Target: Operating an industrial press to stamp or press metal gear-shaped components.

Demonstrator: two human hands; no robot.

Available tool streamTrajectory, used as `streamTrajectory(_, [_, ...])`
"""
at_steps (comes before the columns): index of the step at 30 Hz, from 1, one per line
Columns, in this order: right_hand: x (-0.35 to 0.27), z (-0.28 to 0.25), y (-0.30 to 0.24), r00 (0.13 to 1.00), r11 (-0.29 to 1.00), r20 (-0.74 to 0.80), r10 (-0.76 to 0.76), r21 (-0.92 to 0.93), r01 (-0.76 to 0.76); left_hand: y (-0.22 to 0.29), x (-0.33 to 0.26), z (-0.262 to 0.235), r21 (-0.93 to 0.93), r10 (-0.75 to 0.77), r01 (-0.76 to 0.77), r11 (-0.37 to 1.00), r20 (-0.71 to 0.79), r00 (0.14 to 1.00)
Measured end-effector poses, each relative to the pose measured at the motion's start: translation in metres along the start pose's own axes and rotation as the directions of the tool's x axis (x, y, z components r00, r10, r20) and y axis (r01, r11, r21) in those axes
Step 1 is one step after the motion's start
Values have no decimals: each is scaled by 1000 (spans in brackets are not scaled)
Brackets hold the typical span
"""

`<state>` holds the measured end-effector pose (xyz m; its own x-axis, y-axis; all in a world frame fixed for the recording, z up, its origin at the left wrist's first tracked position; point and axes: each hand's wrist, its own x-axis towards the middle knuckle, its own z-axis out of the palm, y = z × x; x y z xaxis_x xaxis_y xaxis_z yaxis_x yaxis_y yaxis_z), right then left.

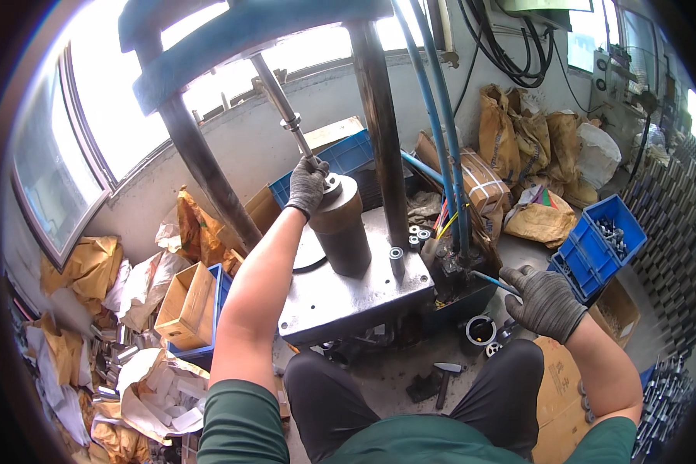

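Note:
My left hand (pixel 308 185), in a dark grey glove, is closed at the lower end of a slim metal rod (pixel 290 120) that hangs from the press's blue crossbeam (pixel 263 46). It sits right over the top of a thick metal cylinder (pixel 342 224). This cylinder stands upright on the steel press table (pixel 317 305). The exact contact under the fingers is partly hidden. To the right, my gloved right hand (pixel 545 301) is wrapped round the end of a thin blue lever (pixel 493 283) that comes from the valve block beside the table.
Small metal bushings (pixel 397 261) stand on the table's right side. Dark press columns (pixel 380 131) rise at both sides. Blue crates (pixel 599 243) with metal parts stand at right. A hammer (pixel 445 379) lies on the floor between my knees. Paper sacks (pixel 143 290) crowd the left.

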<state>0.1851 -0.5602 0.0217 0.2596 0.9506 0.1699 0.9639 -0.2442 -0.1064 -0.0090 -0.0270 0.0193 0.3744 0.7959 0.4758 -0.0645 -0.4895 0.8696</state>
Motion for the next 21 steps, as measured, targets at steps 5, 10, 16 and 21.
streamTrajectory(5, [0, -2, 4, 989, 996, 143, 36, -90, -23, -13, 23, 3, 168, -21, 21, 986, 3, 1000])
streamTrajectory(10, [4, -4, 5, 973, 996, 229, -40, -65, 56, -13, 15, 4, 192, 27, -25, 981, -7, 1000])
streamTrajectory(16, [10, -4, 8, 923, 991, 383, -43, -100, 88, -8, 6, 4, 63, 1, 1, 998, -33, 999])
streamTrajectory(21, [4, -4, 7, 940, 994, 340, -36, -85, 69, -9, 11, 3, -7, -31, 30, 1000, -22, 999])
